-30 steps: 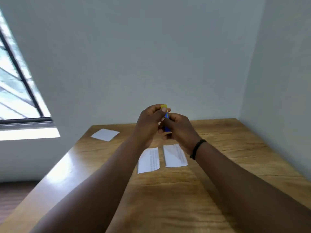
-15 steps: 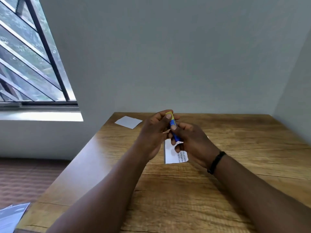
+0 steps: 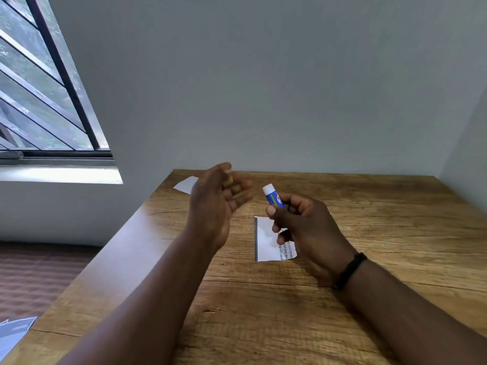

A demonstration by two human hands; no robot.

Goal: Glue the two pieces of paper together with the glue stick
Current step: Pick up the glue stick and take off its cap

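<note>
Right hand (image 3: 305, 227) grips uncapped glue stick (image 3: 274, 197) mid-frame, left hand (image 3: 216, 204) pinches cap (image 3: 228, 182); park cap, swipe glue evenly on paper (image 3: 266, 241).

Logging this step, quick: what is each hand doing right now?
Left hand: fingers curled around a small yellowish object, apparently the cap.
Right hand: gripping the uncapped glue stick.

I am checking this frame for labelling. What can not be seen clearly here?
- Second paper piece: head view, hidden behind the right hand; only one printed piece shows.
- Yellow cap: blurred in the left hand.
- Glue stick label: too small to read.
</note>
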